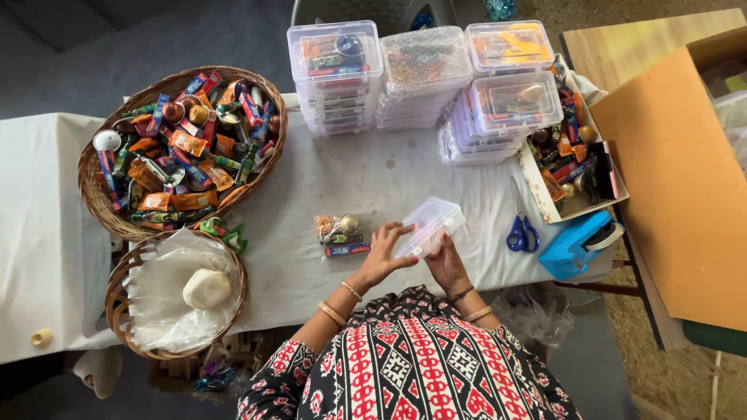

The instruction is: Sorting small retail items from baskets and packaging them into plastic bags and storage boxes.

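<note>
- The right hand (446, 263) supports a small clear plastic box (429, 225) from below and behind, fingers curled against its near end; the exact pinch is partly hidden by the box.
- The left hand (383, 255) lies with fingers spread, fingertips touching the left edge of the same box, the palm just above the cloth.
- The clear plastic box is held slightly tilted just above the white tablecloth (366, 175), near the table's front edge, lid closed as far as can be seen.
- Just left of the left hand lies a small heap of wrapped items (338, 233), including a round metallic piece, resting on the cloth.
- Right of the box lie blue-handled scissors (521, 225), and beyond them a blue tape dispenser (580, 243).
- Behind, stacks of filled clear boxes (424, 78) stand in rows toward the far edge.
- A cardboard tray (537, 183) of mixed small goods sits at the right.
- A large wicker basket (97, 198) of colourful wrapped goods stands at the far left; a smaller wicker basket (117, 303) holding clear bags and a pale round lump sits in front of it.
</note>
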